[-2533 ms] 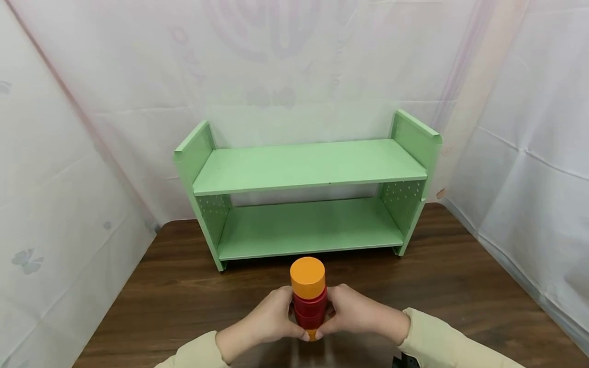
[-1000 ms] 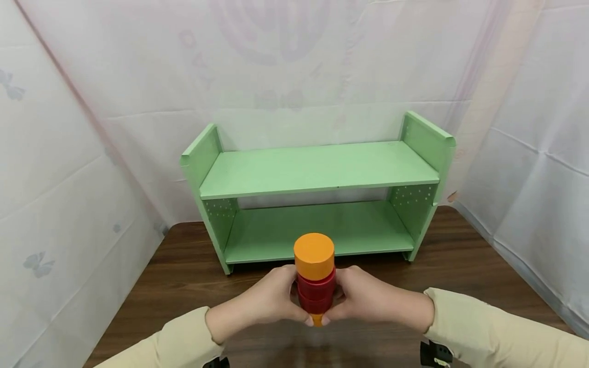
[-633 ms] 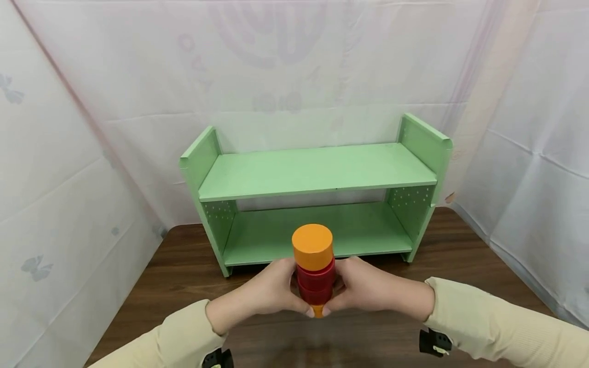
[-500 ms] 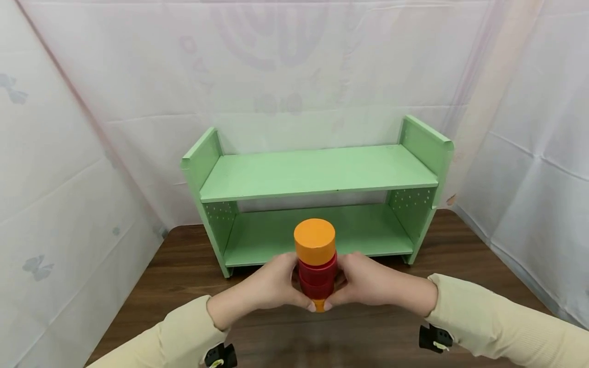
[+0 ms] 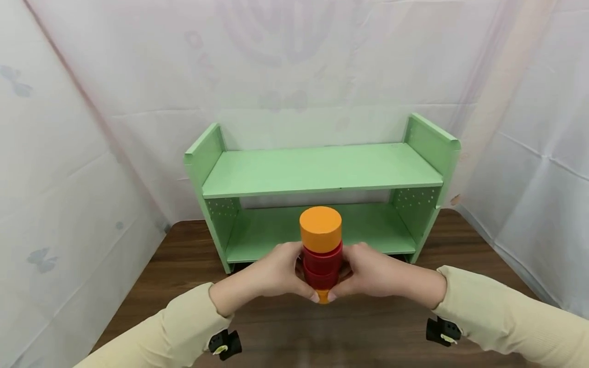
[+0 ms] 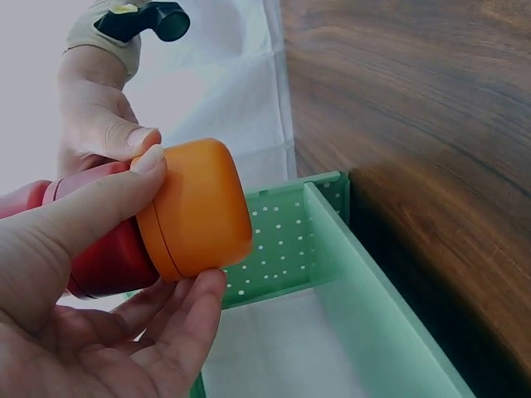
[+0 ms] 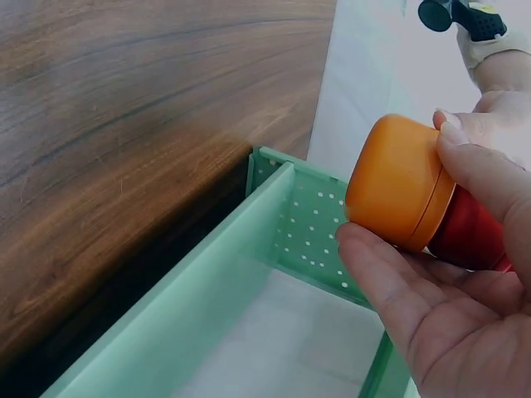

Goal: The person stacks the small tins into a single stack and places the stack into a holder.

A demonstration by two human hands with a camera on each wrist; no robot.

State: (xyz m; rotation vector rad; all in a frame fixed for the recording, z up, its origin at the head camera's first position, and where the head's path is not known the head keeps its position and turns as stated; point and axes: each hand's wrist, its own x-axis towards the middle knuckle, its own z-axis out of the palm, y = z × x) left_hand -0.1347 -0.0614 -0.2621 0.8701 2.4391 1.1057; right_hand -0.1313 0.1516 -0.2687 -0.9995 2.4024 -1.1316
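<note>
Between both hands stands a red bottle (image 5: pixel 322 263) with an orange top and an orange lower end, roughly upright and overlapping the shelf's lower board in the head view. My left hand (image 5: pixel 278 271) grips it from the left and my right hand (image 5: pixel 375 271) from the right. Both thumbs press the near side of the orange lower end, tips close together. In the left wrist view this orange end (image 6: pixel 195 207) lies between the left thumb and curled fingers. The right wrist view has the orange end (image 7: pixel 398 182) resting against the right fingers. The far fingers are partly hidden behind the bottle.
A light green two-tier shelf (image 5: pixel 317 168) with perforated side panels stands behind the hands on a dark wooden table (image 5: pixel 184 255). Pale fabric sheets (image 5: pixel 340 61) surround the table at the back and sides. Small black cameras (image 5: pixel 224 343) sit at both wrists.
Both hands have raised the bottle from low over the table and moved it forward, toward the shelf. Their two-sided grip has stayed the same, while the head view has shifted slightly.
</note>
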